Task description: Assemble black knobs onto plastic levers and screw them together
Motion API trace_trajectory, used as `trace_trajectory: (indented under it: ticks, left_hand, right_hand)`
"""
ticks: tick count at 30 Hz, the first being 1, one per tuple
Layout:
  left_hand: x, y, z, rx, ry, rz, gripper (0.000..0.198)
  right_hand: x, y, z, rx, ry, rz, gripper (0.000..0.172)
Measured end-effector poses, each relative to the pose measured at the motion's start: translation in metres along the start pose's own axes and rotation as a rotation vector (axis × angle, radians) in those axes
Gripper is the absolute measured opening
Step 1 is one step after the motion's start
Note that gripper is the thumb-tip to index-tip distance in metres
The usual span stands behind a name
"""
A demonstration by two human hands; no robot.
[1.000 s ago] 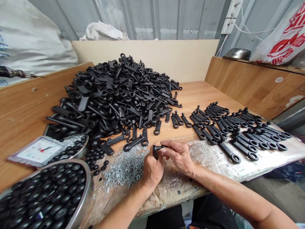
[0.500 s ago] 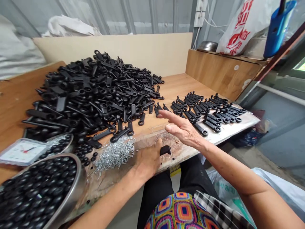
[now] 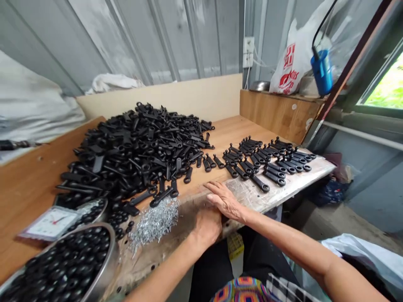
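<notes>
Black levers [image 3: 135,155] heap far left, silver pins [image 3: 155,222] nearer; open right hand [image 3: 226,202] overlaps clenched left hand [image 3: 208,225], its contents hidden.

Left hand [image 3: 208,226]: fingers mostly hidden by right hand [image 3: 226,202], can't tell what's under there. Big bowl [image 3: 113,251] cut off bottom-left. Clock [image 3: 52,223] markings too small. White sack [image 3: 31,102] cropped left, window [image 3: 385,86] right.

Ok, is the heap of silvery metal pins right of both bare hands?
No, the pin heap lies left of the left hand and right hand.
</notes>
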State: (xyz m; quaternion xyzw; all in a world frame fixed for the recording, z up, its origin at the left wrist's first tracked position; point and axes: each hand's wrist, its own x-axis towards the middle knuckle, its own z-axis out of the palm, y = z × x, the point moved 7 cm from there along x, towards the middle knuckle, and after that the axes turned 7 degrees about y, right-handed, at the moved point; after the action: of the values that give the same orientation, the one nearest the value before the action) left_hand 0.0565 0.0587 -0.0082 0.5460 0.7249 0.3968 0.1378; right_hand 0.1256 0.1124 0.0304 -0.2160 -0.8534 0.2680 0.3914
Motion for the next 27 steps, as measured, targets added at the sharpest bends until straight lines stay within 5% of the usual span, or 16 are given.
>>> trace_trajectory:
  ticks: [4,9,13,16,22,27]
  left_hand:
    - [0.021,-0.011,-0.019,-0.232,-0.016,-0.14,0.035]
    - [0.042,-0.014,-0.011,-0.918,-0.07,-0.384,0.054]
    - [0.044,-0.024,0.005,-1.08,-0.158,-0.506,0.06]
    - [0.048,-0.037,0.007,-1.119,-0.139,-0.491,0.058]
    - [0.065,-0.066,-0.027,-0.891,0.23,-0.325,0.046]
    - [0.069,-0.079,-0.052,-0.768,0.479,-0.309,0.04]
  right_hand:
    - [-0.002,-0.004,-0.036,0.07,0.265,0.048,0.026]
    - [0.001,-0.015,-0.012,-0.1,0.008,-0.012,0.026]
    - [0.008,-0.015,0.006,-0.255,-0.127,-0.072,0.036]
    - [0.017,-0.014,0.014,-0.324,-0.194,-0.134,0.028]
    - [0.069,0.024,0.021,-0.645,-0.264,0.058,0.017]
    - [0.096,0.046,0.054,-0.823,-0.378,0.104,0.019]
